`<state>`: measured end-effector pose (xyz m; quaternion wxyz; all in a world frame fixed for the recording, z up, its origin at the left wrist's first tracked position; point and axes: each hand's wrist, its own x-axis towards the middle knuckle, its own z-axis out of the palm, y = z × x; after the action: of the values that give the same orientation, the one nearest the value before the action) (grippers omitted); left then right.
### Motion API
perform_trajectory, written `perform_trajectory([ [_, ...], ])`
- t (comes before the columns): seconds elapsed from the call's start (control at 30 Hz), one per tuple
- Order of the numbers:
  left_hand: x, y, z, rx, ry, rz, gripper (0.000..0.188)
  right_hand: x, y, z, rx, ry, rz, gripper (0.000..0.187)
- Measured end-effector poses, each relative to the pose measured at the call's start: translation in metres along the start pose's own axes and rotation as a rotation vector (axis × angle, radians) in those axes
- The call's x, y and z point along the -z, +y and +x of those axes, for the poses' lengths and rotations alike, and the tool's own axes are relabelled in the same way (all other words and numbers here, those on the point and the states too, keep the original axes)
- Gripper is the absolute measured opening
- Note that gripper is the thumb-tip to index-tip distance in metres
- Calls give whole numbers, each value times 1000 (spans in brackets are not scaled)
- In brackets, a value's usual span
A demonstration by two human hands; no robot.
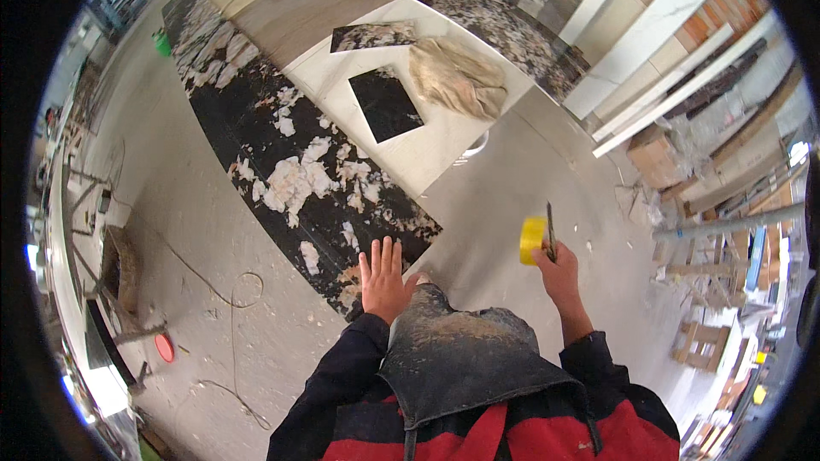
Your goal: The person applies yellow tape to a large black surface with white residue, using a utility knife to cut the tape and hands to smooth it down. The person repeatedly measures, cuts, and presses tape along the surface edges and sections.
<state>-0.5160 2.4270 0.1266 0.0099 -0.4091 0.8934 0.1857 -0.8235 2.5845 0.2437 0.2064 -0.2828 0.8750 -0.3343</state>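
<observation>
Plainly, left hand lies outspread on mottled slab; right hand grips yellow roll and dark tool.

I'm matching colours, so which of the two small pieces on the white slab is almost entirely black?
The nearer piece, closer to your left hand; the farther piece shows large pale patches.

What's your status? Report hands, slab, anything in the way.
Left hand open, palm down at near end of slab. Right hand gripping yellow roll and dark stick. Cloth on pale panel, right of slab.
</observation>
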Motion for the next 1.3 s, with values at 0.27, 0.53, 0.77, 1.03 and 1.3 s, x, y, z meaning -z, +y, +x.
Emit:
perform_trajectory([
  [0.27,-1,19,34,263,66,-79,88,-55,-64,217,428,-197,-261,27],
  [0.53,-6,15,30,374,8,-14,102,-164,-111,424,595,-246,-523,33],
  [0.77,8,10,36,336,49,40,98,-160,-110,438,517,-332,-510,36],
  [1.03,3,14,33,317,70,34,98,-153,-106,416,541,-272,-559,41],
  [1.3,-18,-8,52,322,97,17,101,-137,-48,410,694,-121,-642,30],
])
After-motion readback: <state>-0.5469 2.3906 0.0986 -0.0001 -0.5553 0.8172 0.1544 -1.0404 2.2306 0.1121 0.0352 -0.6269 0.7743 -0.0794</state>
